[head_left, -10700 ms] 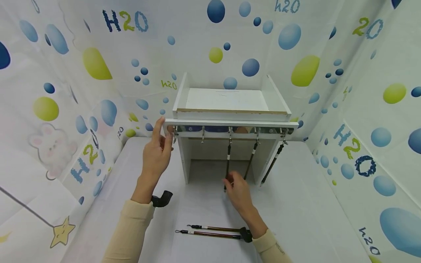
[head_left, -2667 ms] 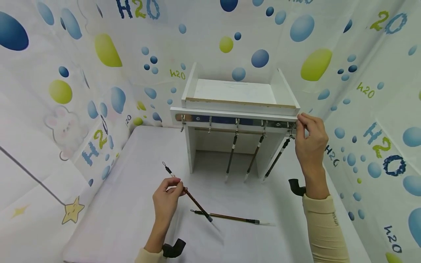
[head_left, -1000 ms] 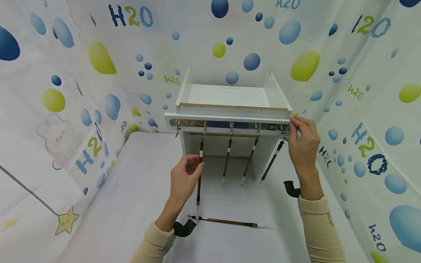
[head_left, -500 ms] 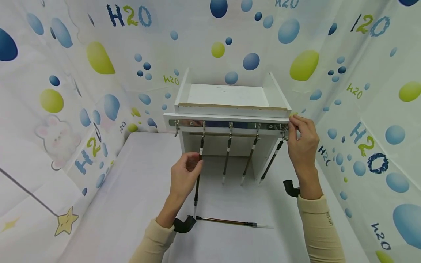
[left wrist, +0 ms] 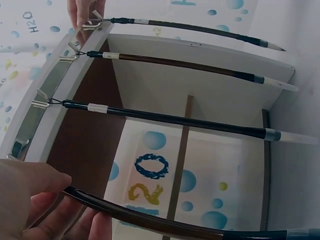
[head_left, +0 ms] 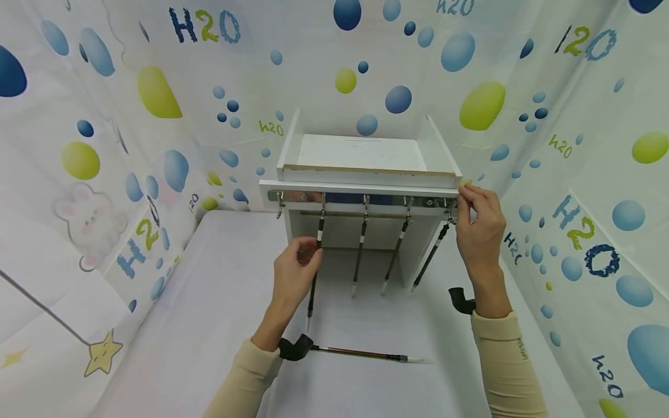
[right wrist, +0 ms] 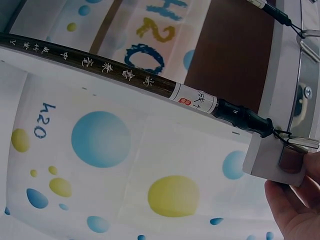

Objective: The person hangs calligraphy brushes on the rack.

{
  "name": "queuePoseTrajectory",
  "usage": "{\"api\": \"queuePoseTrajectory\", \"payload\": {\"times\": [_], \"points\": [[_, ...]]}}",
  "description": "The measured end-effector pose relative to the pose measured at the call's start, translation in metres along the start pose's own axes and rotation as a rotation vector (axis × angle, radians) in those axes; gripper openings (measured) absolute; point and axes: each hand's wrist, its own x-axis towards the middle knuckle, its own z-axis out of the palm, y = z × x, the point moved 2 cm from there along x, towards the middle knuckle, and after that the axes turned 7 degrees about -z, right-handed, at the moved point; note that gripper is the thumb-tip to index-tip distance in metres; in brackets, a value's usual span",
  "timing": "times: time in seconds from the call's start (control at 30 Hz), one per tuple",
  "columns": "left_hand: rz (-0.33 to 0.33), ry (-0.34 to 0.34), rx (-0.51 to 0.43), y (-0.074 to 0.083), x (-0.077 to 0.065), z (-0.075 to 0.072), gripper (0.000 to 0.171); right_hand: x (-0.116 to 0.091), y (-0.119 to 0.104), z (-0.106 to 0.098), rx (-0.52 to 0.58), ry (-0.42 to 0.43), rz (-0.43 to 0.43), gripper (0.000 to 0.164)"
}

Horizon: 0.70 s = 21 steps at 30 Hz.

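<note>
My left hand (head_left: 297,270) pinches the upper handle of a dark calligraphy brush (head_left: 312,297), hanging tip down with its top at the second hook from the left. Its loop cannot be made out clearly. In the left wrist view, thumb and fingers hold that brush's handle (left wrist: 150,220). At the far right, my right hand (head_left: 481,232) grips the end of the hook rail (head_left: 340,198), thumb in front in the right wrist view. Three more brushes hang to the right: a middle one (head_left: 360,252), another (head_left: 398,252) and the rightmost (head_left: 431,255).
The rail fronts a white shelf unit (head_left: 366,157) standing on a white surface. A bare hook (head_left: 280,206) is at the rail's left end. One more brush (head_left: 360,352) lies on the surface in front, near the left wrist camera (head_left: 296,348). Patterned curtains surround everything.
Earlier my left hand held the rail while my right hand touched the middle brush; two brushes lay down. Later, my left hand lifted one and brought it to the second hook. My right hand moved to the rail's right end.
</note>
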Motion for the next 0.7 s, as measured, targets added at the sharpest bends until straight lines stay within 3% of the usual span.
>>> {"api": "queuePoseTrajectory", "payload": {"times": [0.7], "points": [[-0.041, -0.036, 0.036, -0.014, 0.015, 0.016, 0.019, 0.000, 0.000, 0.001, 0.030, 0.021, 0.016, 0.026]]}}
